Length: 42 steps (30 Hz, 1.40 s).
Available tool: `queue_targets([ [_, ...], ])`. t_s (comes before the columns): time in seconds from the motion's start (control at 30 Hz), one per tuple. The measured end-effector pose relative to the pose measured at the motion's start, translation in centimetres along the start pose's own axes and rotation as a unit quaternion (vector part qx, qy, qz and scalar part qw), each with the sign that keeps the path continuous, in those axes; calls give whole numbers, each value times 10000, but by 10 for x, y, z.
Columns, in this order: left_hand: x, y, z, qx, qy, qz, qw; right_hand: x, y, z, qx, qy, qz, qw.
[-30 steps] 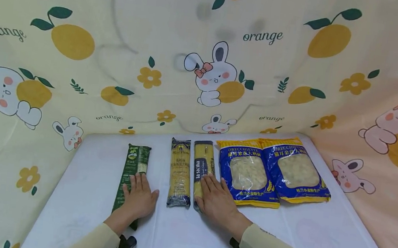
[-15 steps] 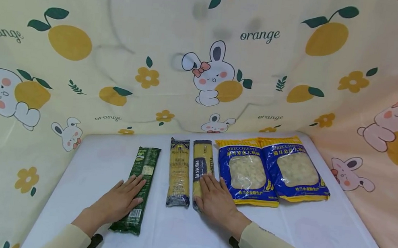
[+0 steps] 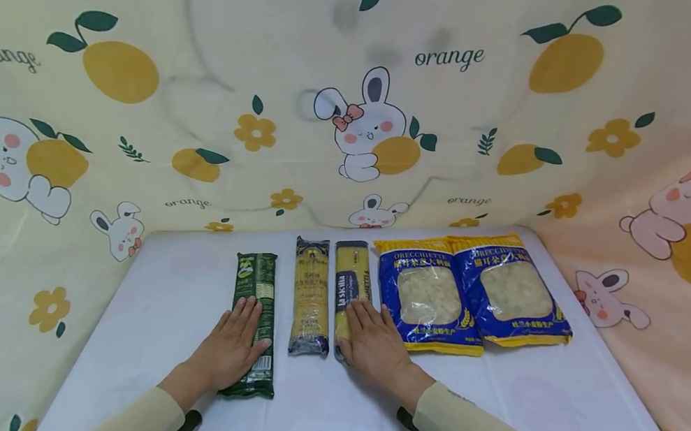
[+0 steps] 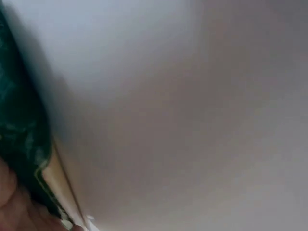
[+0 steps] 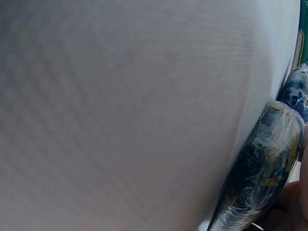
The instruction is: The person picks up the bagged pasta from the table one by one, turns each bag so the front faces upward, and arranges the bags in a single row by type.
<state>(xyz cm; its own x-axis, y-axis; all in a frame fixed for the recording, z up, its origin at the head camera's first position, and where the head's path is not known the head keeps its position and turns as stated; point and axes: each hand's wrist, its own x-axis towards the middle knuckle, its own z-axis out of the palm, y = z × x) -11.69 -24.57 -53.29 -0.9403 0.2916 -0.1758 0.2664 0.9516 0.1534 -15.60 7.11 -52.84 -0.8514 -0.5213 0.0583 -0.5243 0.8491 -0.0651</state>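
My left hand [image 3: 229,349] rests on a long green pasta packet [image 3: 266,312], fingers extended along it and thumb across its right side. The packet lies lengthwise on the table; its green wrapper [image 4: 19,106] fills the left edge of the left wrist view. To the right, my right hand [image 3: 377,345] lies over the lower half of a spaghetti packet [image 3: 352,262] with a dark blue label, hiding part of it. The clear, wrinkled end of that spaghetti packet [image 5: 264,159] shows in the right wrist view. Between the hands lies another long pasta packet [image 3: 312,296], yellow with dark ends, untouched.
Two blue and yellow orecchiette bags [image 3: 428,298] lie on the right, the farther-right one partly overlapped by its neighbour. Everything lies on a white-covered table [image 3: 152,307]. A patterned cloth [image 3: 313,43] with rabbits and oranges hangs behind it.
The green packet has shifted right, and its tilt has turned until it lies nearly in line with the packets beside it. My left hand moved with it; my right hand stayed put.
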Motion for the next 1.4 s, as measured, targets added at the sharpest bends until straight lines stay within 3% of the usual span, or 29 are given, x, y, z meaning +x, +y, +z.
queue_targets([
  [0.17, 2, 18, 4, -116, 53, -185, 9997, 4, 0, -1, -43, 22, -10, 10000],
  [0.3, 1, 24, 5, -130, 83, -207, 9997, 3, 0, -2, -68, -9, 20, 10000],
  [0.5, 1, 23, -10, -48, 107, -327, 9994, 2, 0, -11, -79, -102, 44, 9999],
  [0.63, 9, 19, -19, -70, 517, -332, 9981, 1, -7, -18, -115, 334, 28, 9994],
  [0.83, 38, 0, -35, 135, 1154, -286, 9928, -9, -46, -21, -138, 1346, -619, 9889],
  [1.03, 80, -21, -50, 300, 1480, -348, 9879, -23, -83, -12, -180, 1393, -1390, 9803],
  [1.2, 105, -31, -59, 691, 1225, -336, 9895, -23, -94, -4, -63, 1314, -1546, 9792],
  [1.4, 122, -36, -60, 942, 794, -426, 9915, -19, -100, 3, -422, 1348, -1654, 9761],
])
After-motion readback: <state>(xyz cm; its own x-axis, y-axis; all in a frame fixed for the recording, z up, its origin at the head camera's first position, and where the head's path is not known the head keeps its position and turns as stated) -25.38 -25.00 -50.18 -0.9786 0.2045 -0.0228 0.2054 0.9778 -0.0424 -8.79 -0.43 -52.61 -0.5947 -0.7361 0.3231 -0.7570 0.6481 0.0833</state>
